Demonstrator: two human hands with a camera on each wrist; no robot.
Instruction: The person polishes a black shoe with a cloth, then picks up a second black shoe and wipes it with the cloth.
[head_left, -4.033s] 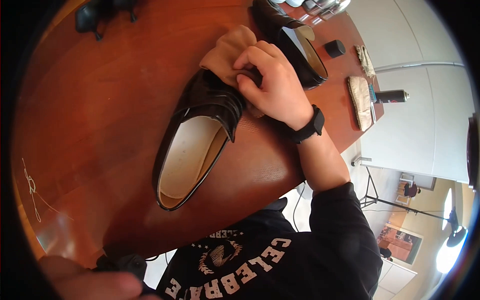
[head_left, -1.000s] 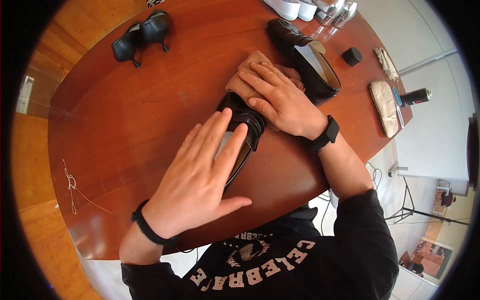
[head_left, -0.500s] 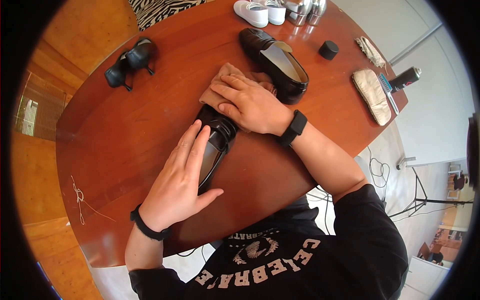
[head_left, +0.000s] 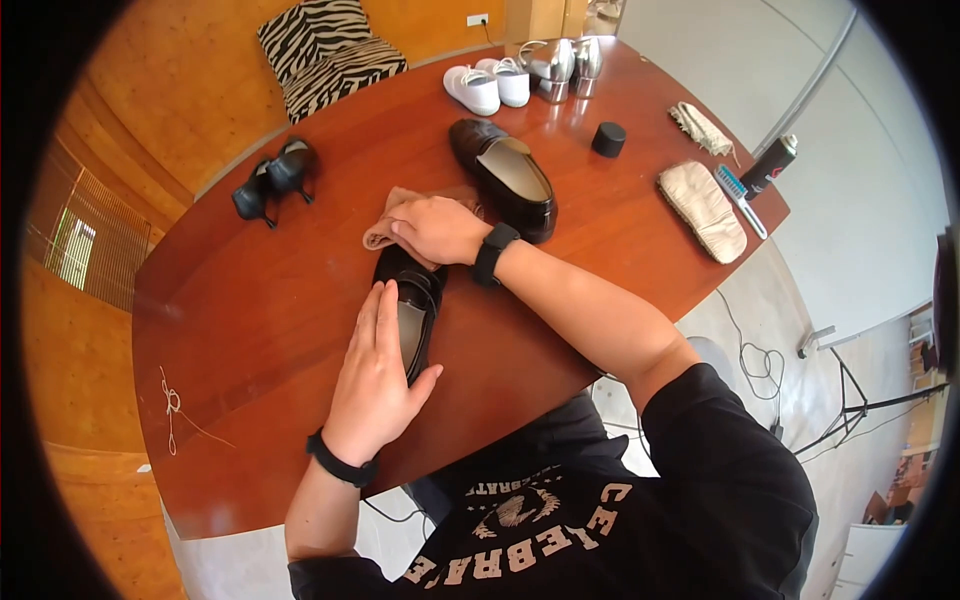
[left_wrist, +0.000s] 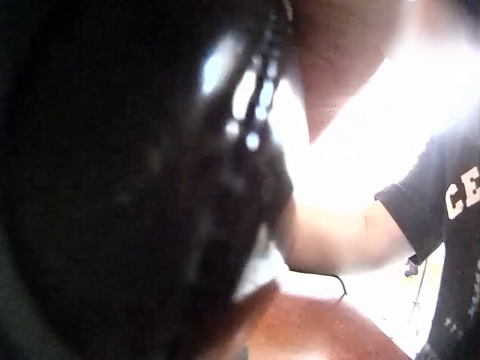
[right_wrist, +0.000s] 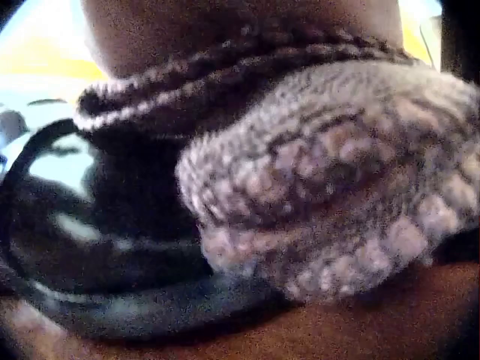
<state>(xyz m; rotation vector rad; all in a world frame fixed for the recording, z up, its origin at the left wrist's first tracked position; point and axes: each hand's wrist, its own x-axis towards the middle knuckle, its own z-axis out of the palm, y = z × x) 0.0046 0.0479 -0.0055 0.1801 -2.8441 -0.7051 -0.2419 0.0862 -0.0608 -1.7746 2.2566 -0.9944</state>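
Observation:
A black loafer point(head_left: 412, 283) lies on the table, toe pointing away from the person. The left hand point(head_left: 374, 388) has its fingers straight along the shoe's left side, the thumb apart near the heel. Over the toe, the right hand point(head_left: 440, 230) grips a brown cloth point(head_left: 383, 232) with bent fingers. The right wrist view has the bunched, fuzzy cloth point(right_wrist: 322, 180) against the glossy black shoe point(right_wrist: 127, 240). Dark shiny leather point(left_wrist: 150, 172) fills much of the left wrist view, where the left fingers cannot be made out.
The other loafer point(head_left: 535, 213) stands just beyond the right hand. Farther back are black heels point(head_left: 290, 170), white sneakers point(head_left: 475, 92), silver shoes point(head_left: 553, 70) and a black cap-like item point(head_left: 608, 140). To the right: a beige pad point(head_left: 702, 212), brush point(head_left: 741, 198) and spray can point(head_left: 772, 165).
The left hand has come up from the lower left to the shoe. The right fingers, flat on the cloth a moment ago, are now bent around it. The head view takes in more of the room.

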